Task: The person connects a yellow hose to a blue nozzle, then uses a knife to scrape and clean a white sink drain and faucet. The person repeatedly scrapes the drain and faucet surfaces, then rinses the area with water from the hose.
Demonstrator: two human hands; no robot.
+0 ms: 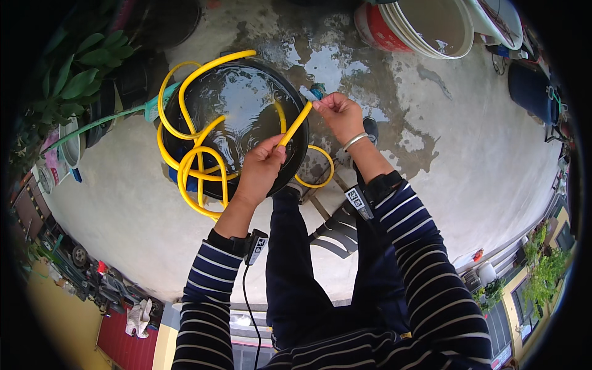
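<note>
A yellow hose (297,125) stretches between my two hands above the right side of a round black tub (290,175). My left hand (261,168) is closed around the hose lower down. Near the hose's end, my right hand (340,118) pinches it between thumb and fingers. A small whitish piece (308,94) shows at that end; whether it is a fitting or a cloth I cannot tell. Water fills the tub, with ripples on its surface. More of the hose lies in loops over the tub's left rim and dips into the water; another loop hangs at its right.
A green-handled net or scoop (153,108) leans on the tub's left rim. White and red buckets (385,29) stand at the far right. A leafy plant (86,74) is at the far left. Beneath me is a low stool with dark straps (336,237). Wet patches mark the concrete floor (493,154).
</note>
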